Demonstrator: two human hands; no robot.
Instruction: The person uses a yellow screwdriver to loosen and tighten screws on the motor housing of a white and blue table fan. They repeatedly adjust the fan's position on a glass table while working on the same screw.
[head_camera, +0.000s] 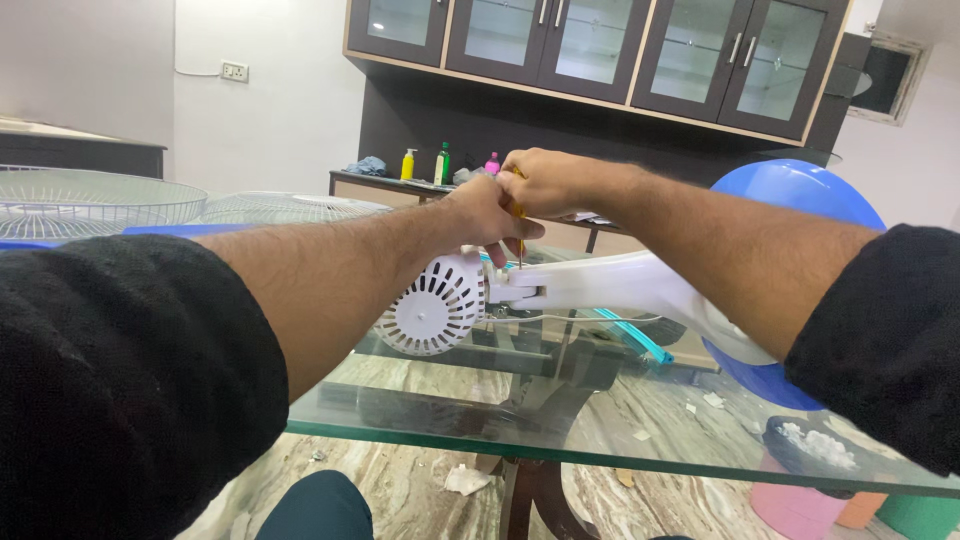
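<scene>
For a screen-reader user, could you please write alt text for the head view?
Two hands, left hand and right hand, grip a screwdriver upright over a white fan motor housing lying on a glass table. Wire fan guards sit at left.

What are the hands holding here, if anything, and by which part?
Both hands grip a screwdriver by its yellow handle, the right hand on top and the left hand lower down. Its shaft points down at the white fan motor housing's neck.
</scene>
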